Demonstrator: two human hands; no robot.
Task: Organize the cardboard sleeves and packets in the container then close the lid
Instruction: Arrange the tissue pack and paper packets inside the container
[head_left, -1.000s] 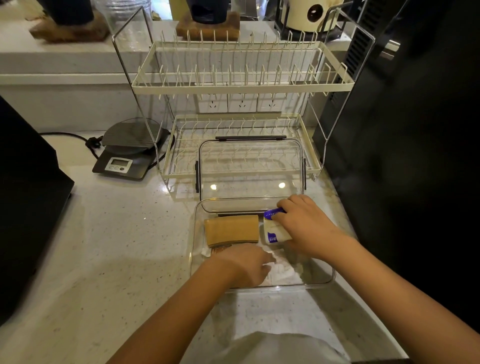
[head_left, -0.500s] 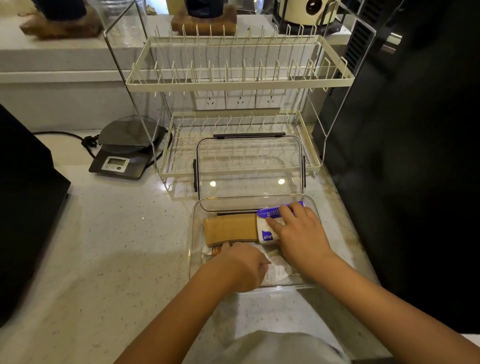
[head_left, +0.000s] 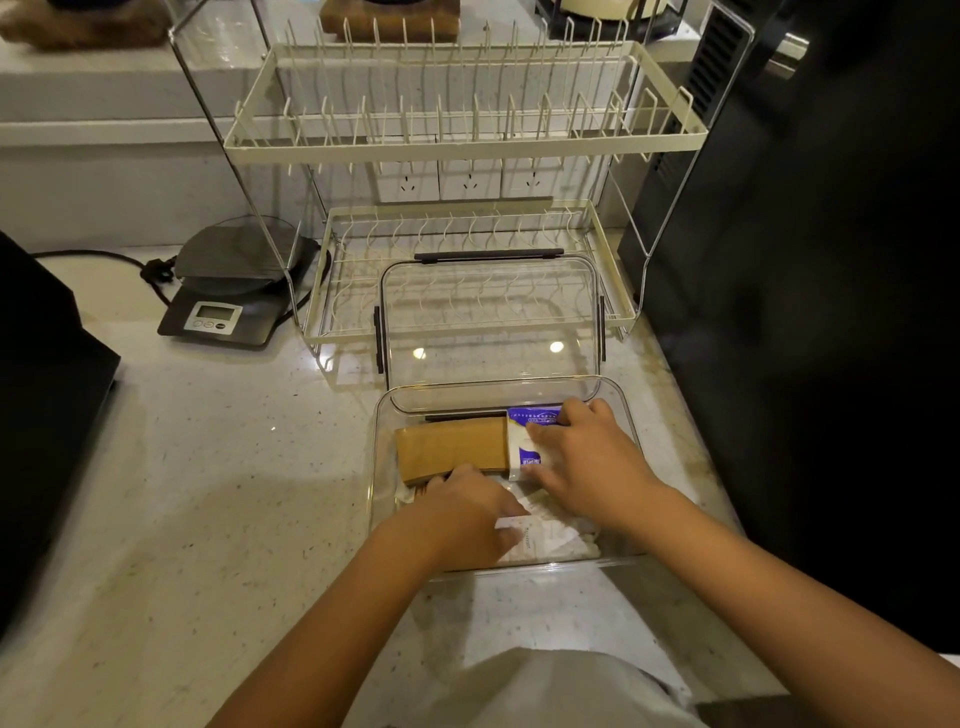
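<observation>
Fingers of left hand (head_left: 462, 512) curl over white packets (head_left: 545, 535) at near end of clear container (head_left: 378, 467); right hand (head_left: 587, 462) fingers spread, pressing a white-purple packet (head_left: 524, 441), print too small to read. Brown sleeves (head_left: 451, 449) lie flat, stacked beside it; count unclear. Lid (head_left: 488, 322) stands open behind, w/ rack (head_left: 467, 140) beyond.

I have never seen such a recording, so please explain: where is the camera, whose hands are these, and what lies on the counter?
The camera sits on a person's head, looking down at their bare hands. On the stone counter stands a clear plastic container, its hinged lid open. Inside lie brown cardboard sleeves and white packets. The right hand presses on a purple-and-white packet; the left hand rests over the white packets. Behind stand a dish rack and a kitchen scale.
</observation>
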